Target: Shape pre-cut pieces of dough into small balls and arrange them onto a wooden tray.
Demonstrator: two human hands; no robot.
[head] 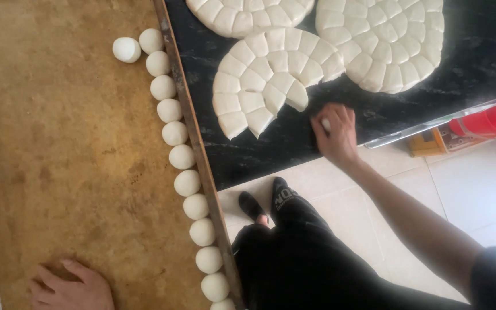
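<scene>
My right hand (335,135) rests on the black marble counter (259,143), its fingers closed around a small white piece of dough. It lies just below a round scored dough disc (268,80) with a wedge of pieces missing. My left hand (73,287) presses flat, fingers spread, on the brown wooden board (58,143) at the bottom left, holding nothing. A row of several round dough balls (182,156) lines the board's right edge, with one more ball (126,50) set off to the left at the top.
Two more scored dough discs (383,40) (248,14) lie at the counter's far side. A red object (492,120) and a yellow box (429,143) sit on a shelf at right. Below are the tiled floor (466,189) and my dark trousers and shoes (282,201).
</scene>
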